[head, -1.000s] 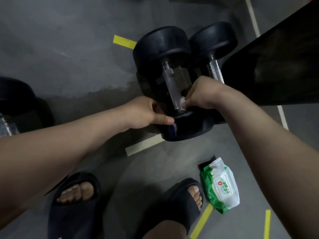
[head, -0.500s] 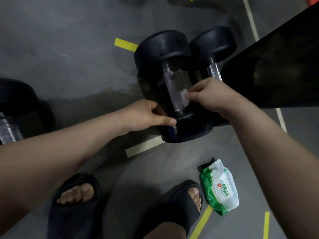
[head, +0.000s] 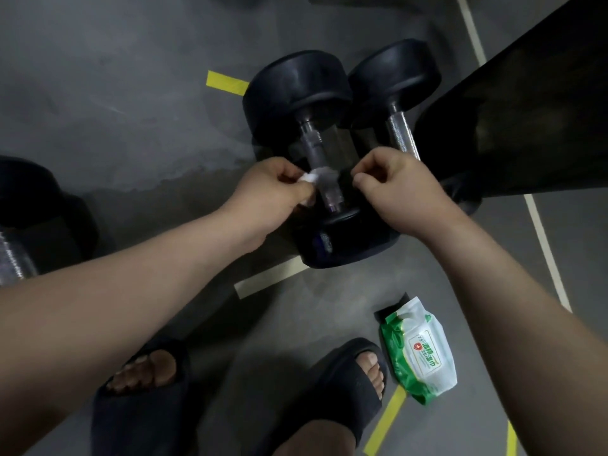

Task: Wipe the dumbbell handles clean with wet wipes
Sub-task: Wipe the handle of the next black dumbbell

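Observation:
Two black dumbbells lie side by side on the grey floor. The nearer dumbbell (head: 345, 245) has a metal handle (head: 316, 149), and a white wet wipe (head: 314, 177) lies across its lower part. My left hand (head: 273, 192) pinches the wipe's left end beside the handle. My right hand (head: 391, 182) hovers just right of the handle with thumb and fingers curled together; no wipe shows between them. Above my right hand the second dumbbell's handle (head: 399, 133) shows.
A green and white pack of wet wipes (head: 424, 353) lies on the floor by my right foot. A black padded bench (head: 526, 110) crosses the upper right. Another dumbbell (head: 19, 255) sits at the left edge. Yellow and white tape strips mark the floor.
The wipe has gone from my right hand to my left. My left hand left the near dumbbell head and rose to the handle. My right hand drew slightly right, off the handle.

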{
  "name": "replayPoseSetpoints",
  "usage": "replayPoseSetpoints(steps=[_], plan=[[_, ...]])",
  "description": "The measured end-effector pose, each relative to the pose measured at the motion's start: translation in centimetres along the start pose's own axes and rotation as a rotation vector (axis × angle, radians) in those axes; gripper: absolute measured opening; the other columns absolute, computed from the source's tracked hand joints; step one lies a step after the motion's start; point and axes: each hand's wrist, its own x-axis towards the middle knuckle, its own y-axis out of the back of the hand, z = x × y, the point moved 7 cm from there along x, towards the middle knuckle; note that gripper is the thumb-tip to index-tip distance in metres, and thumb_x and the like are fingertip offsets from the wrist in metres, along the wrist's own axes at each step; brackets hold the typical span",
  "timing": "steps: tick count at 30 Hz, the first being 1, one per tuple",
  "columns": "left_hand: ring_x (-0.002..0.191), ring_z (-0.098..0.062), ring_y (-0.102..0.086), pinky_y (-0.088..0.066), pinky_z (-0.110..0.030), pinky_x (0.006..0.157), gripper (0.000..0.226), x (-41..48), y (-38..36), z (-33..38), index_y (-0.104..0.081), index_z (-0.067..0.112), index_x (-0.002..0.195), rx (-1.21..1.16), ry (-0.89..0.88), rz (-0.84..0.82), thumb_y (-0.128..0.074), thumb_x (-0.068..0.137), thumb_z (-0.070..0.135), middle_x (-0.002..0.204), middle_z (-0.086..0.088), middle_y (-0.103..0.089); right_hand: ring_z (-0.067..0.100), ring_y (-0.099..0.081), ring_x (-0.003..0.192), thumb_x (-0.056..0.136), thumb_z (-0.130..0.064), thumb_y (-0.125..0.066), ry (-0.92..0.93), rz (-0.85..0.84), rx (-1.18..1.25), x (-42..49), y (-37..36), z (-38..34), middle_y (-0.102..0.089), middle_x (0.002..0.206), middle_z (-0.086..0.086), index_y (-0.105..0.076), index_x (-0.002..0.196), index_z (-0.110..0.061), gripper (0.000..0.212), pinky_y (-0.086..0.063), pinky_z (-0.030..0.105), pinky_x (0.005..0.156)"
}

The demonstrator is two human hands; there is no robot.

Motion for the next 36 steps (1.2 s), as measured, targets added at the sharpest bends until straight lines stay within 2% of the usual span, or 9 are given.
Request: replayPoseSetpoints(steps=[2,5,11,15,20,24,27,33,36], plan=[[0.084,-0.023,-0.071,-0.061,-0.047,0.082,0.012,0.5,1.1,-0.9,-0.066,0.021,0.089,0.136,0.028,0.105,-0.075,0.081,0.019,0.087,-0.003,-0.072,0.005,-0.061,0.077,0.093,-0.021,-0.062,0.004,0.056,0.009,-0.7,-0.4,1.1,-0.066,0.082,-0.011,-0.069,0.094,-0.021,0.007,-0.048,0.02,0.074],[0.081,-0.019,-0.068,-0.059,-0.039,0.075,0.012,1.0,0.9,-1.0,-0.066,0.018,0.089,0.217,0.019,0.131,-0.076,0.082,0.02,0.084,-0.001,-0.07,0.004,-0.058,0.078,0.093,-0.02,-0.058,0.026,0.16,0.08,-1.7,-1.4,1.9,-0.064,0.081,-0.011,-0.067,0.092,-0.022,0.01,-0.047,0.025,0.075],[0.063,-0.008,-0.065,-0.048,-0.02,0.056,0.016,0.7,-1.9,0.7,-0.074,0.013,0.083,0.326,-0.081,-0.062,-0.074,0.084,0.029,0.073,0.002,-0.072,0.01,-0.059,0.082,0.088,-0.02,-0.054,0.035,0.326,0.156,-2.5,-1.6,1.7,-0.063,0.078,-0.01,-0.065,0.083,-0.021,0.012,-0.047,0.03,0.074],[0.07,-0.008,-0.067,-0.051,-0.021,0.064,0.007,0.9,-2.1,-0.4,-0.073,0.02,0.085,0.282,-0.014,-0.174,-0.08,0.082,0.023,0.073,0.006,-0.073,0.011,-0.058,0.079,0.084,-0.018,-0.052,0.043,0.344,0.159,-2.7,-1.6,1.7,-0.061,0.074,-0.011,-0.065,0.081,-0.019,0.013,-0.046,0.031,0.07],[0.057,-0.003,-0.067,-0.049,-0.017,0.051,0.027,1.4,-3.0,-0.4,-0.068,0.018,0.075,0.19,0.059,-0.005,-0.089,0.073,0.035,0.065,0.006,-0.072,0.012,-0.058,0.077,0.084,-0.018,-0.051,0.049,0.351,0.163,-2.6,-1.7,1.7,-0.061,0.072,-0.009,-0.064,0.08,-0.018,0.014,-0.045,0.03,0.068],[0.064,-0.013,-0.072,-0.059,-0.029,0.063,0.025,1.3,-2.7,-0.7,-0.073,0.015,0.078,-0.011,0.105,0.182,-0.087,0.075,0.035,0.068,0.002,-0.074,0.009,-0.057,0.075,0.084,-0.018,-0.05,0.043,0.352,0.169,-2.6,-1.6,1.9,-0.061,0.072,-0.009,-0.064,0.08,-0.018,0.015,-0.041,0.027,0.065],[0.068,-0.013,-0.073,-0.059,-0.029,0.066,0.026,1.8,-1.9,-0.1,-0.072,0.015,0.079,-0.129,0.103,0.304,-0.086,0.077,0.037,0.071,0.002,-0.075,0.008,-0.056,0.074,0.084,-0.018,-0.051,0.048,0.361,0.171,-2.6,-1.6,1.9,-0.06,0.072,-0.009,-0.064,0.079,-0.019,0.014,-0.041,0.027,0.064],[0.07,-0.011,-0.072,-0.059,-0.028,0.067,0.023,0.6,-3.9,-0.5,-0.071,0.019,0.083,0.082,0.126,0.134,-0.086,0.077,0.036,0.075,0.003,-0.075,0.011,-0.059,0.081,0.083,-0.02,-0.05,0.063,0.367,0.17,-2.6,-1.6,1.9,-0.064,0.078,-0.008,-0.064,0.079,-0.018,0.015,-0.05,0.035,0.071],[0.068,-0.01,-0.073,-0.059,-0.024,0.064,0.023,1.4,-3.0,0.5,-0.071,0.017,0.079,-0.061,0.112,0.261,-0.087,0.076,0.033,0.069,0.004,-0.074,0.011,-0.059,0.08,0.083,-0.021,-0.05,0.067,0.373,0.172,-2.6,-1.6,2.0,-0.063,0.078,-0.008,-0.063,0.078,-0.018,0.015,-0.051,0.037,0.07]])
